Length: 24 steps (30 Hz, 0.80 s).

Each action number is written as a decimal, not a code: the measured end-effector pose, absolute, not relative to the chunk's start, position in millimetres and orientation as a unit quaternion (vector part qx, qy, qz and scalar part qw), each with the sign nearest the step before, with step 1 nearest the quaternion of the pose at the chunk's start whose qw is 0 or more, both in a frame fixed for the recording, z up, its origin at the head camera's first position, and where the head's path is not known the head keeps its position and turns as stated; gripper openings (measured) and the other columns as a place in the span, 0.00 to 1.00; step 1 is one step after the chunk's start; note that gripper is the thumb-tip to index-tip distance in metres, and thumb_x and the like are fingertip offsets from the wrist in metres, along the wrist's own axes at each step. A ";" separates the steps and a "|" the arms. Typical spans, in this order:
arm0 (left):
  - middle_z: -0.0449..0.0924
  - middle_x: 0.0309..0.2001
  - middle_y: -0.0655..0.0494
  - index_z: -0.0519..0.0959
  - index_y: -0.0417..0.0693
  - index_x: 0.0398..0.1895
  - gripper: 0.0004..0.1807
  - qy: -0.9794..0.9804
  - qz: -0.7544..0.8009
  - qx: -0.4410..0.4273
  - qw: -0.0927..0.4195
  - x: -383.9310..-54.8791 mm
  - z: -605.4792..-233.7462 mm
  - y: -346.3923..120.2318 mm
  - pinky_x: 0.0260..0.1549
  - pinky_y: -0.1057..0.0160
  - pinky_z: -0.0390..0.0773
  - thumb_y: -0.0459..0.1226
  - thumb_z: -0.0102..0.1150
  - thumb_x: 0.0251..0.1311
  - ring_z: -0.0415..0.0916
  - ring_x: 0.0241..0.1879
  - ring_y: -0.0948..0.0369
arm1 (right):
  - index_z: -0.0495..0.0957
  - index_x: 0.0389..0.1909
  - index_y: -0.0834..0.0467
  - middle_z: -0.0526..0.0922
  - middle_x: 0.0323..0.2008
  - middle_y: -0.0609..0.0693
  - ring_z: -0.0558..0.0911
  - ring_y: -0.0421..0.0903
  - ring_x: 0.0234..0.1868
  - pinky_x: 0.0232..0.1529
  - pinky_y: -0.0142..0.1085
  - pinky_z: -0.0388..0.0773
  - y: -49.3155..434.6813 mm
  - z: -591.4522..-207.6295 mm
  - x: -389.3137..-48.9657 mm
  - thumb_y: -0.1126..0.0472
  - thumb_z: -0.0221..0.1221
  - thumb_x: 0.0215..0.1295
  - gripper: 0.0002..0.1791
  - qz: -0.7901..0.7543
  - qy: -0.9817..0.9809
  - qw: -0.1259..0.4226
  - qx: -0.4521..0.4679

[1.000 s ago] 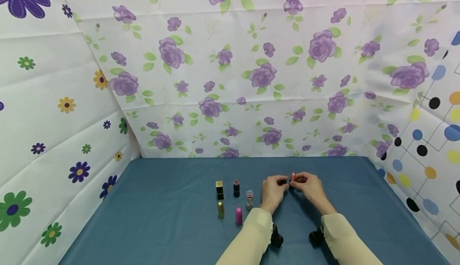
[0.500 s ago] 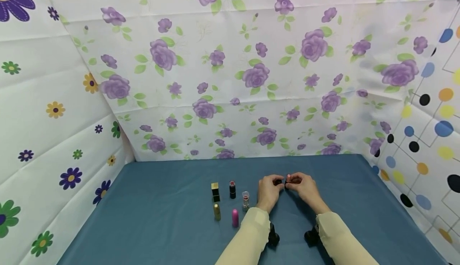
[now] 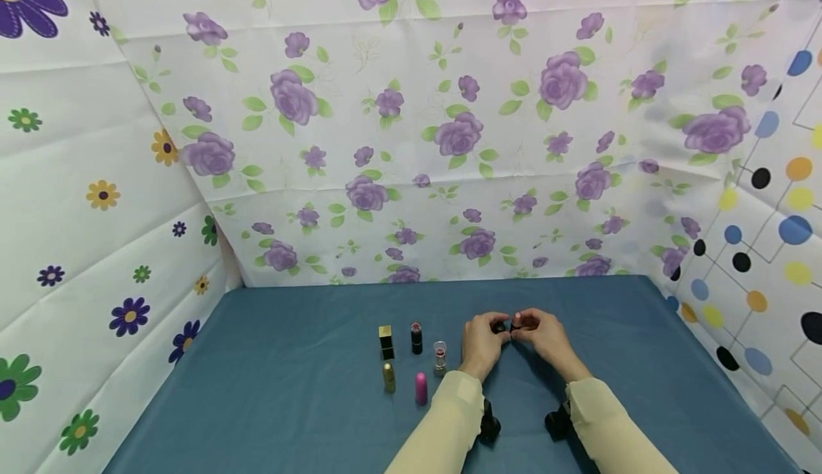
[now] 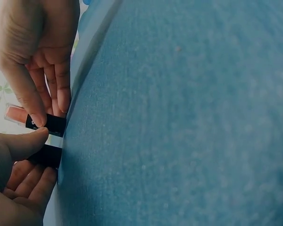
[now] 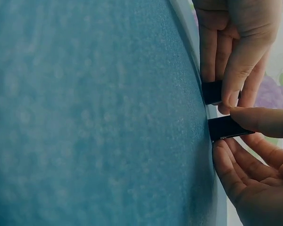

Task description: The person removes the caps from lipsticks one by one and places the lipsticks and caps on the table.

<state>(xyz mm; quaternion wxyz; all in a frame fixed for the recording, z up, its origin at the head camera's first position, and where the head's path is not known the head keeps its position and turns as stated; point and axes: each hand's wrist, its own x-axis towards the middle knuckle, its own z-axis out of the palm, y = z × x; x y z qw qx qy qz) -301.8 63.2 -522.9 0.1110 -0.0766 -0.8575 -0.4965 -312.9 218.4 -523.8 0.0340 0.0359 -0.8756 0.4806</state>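
Note:
In the head view, both hands meet over the right half of the table, side by side. My left hand (image 3: 481,345) pinches a black cap-like piece (image 4: 47,156) between thumb and fingers. Right beside it, my right hand (image 3: 546,338) holds a lipstick (image 4: 49,125) by its black base; a coral tip under a clear cover points away from the cloth. A narrow gap separates the two black pieces in the right wrist view, where the cap-like piece (image 5: 212,92) is partly covered by fingers. Their lower ends are at or close to the cloth; contact is hard to tell.
Left of the hands stand several lipsticks: a black one with a gold top (image 3: 386,343), a black one with a reddish tip (image 3: 416,338), a clear one (image 3: 439,358), a gold one (image 3: 388,378) and a magenta one (image 3: 420,388). Blue cloth (image 3: 289,388) covers the table.
The head view has shifted slightly, moving the whole scene a little left in the picture. Both hands keep their hold on the lipstick and the cap-like piece, almost still.

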 end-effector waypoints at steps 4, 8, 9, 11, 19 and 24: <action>0.89 0.43 0.51 0.89 0.44 0.51 0.16 -0.858 -0.497 -0.075 0.102 -300.4 -521.4 61.8 0.40 0.62 0.85 0.30 0.75 0.59 0.86 0.42 0.57 | 0.81 0.51 0.70 0.86 0.45 0.62 0.85 0.58 0.45 0.46 0.49 0.84 218.6 -523.3 -313.1 0.71 0.69 0.65 0.15 0.481 -0.875 0.028 0.042; 0.88 0.46 0.50 0.88 0.45 0.55 0.19 -0.861 -0.493 -0.077 0.096 -299.6 -520.1 61.6 0.42 0.61 0.85 0.31 0.75 0.59 0.85 0.45 0.56 | 0.77 0.57 0.73 0.84 0.48 0.65 0.85 0.60 0.47 0.50 0.52 0.83 221.1 -520.7 -314.1 0.72 0.69 0.64 0.21 0.495 -0.867 0.009 0.052; 0.88 0.47 0.50 0.87 0.46 0.56 0.19 -0.862 -0.491 -0.077 0.097 -299.5 -519.7 61.6 0.43 0.60 0.85 0.32 0.75 0.60 0.85 0.45 0.56 | 0.76 0.58 0.73 0.83 0.49 0.66 0.84 0.61 0.48 0.51 0.53 0.83 221.6 -519.8 -314.3 0.72 0.69 0.64 0.23 0.498 -0.865 0.004 0.054; 0.87 0.48 0.49 0.87 0.46 0.57 0.20 -0.864 -0.488 -0.078 0.099 -299.5 -518.5 61.6 0.44 0.59 0.85 0.32 0.75 0.60 0.84 0.47 0.55 | 0.74 0.61 0.73 0.82 0.51 0.67 0.84 0.62 0.50 0.53 0.56 0.81 222.7 -517.8 -314.8 0.71 0.69 0.65 0.26 0.502 -0.863 -0.003 0.056; 0.84 0.49 0.54 0.87 0.52 0.57 0.18 -0.856 -0.500 -0.065 0.119 -302.5 -511.0 62.6 0.47 0.56 0.82 0.31 0.70 0.65 0.81 0.49 0.56 | 0.70 0.68 0.71 0.76 0.60 0.71 0.81 0.67 0.58 0.55 0.56 0.81 223.9 -505.2 -311.5 0.68 0.67 0.70 0.29 0.510 -0.858 -0.003 0.056; 0.84 0.50 0.55 0.87 0.52 0.56 0.16 -0.834 -0.530 -0.067 0.138 -297.8 -500.3 63.6 0.48 0.56 0.81 0.30 0.64 0.69 0.81 0.51 0.54 | 0.67 0.72 0.69 0.71 0.65 0.71 0.75 0.68 0.64 0.58 0.57 0.79 221.6 -490.1 -309.1 0.66 0.65 0.72 0.31 0.531 -0.846 0.010 0.051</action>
